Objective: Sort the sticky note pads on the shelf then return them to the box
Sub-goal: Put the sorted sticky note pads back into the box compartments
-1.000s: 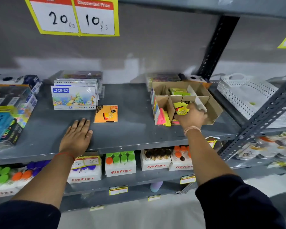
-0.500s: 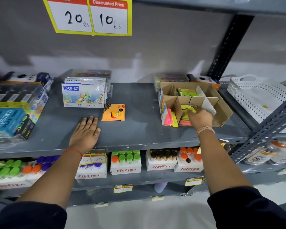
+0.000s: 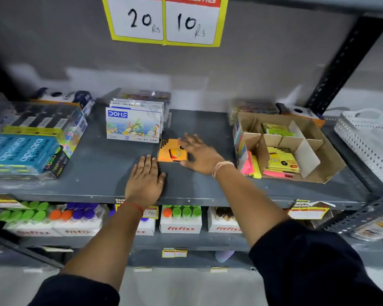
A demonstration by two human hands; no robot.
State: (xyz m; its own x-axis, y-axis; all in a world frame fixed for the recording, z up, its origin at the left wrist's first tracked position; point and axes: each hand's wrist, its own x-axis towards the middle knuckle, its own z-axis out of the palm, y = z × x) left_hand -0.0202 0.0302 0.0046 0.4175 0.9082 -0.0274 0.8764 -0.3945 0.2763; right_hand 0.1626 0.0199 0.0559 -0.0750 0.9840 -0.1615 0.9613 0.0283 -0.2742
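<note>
Both hands spread: left [image 3: 145, 180] flat on grey shelf [image 3: 97, 173], right [image 3: 200, 154] over orange pad [image 3: 172, 150].

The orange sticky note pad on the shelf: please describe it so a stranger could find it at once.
On the grey shelf, look under the yellow price sign. In front of the DOMS box lies the orange sticky note pad, flat, beside the right hand. It is the only pad outside the cardboard box.

Shelf [image 3: 97, 168] matt grey painted metal, lightly scuffed. Box [image 3: 327, 160] plain brown cardboard, matt, with cardboard dividers. Orange sticky note pad [image 3: 171, 152] paper in glossy wrap. Basket [image 3: 367, 138] white perforated plastic. Crayon packs [image 3: 133, 127] glossy printed card.
</note>
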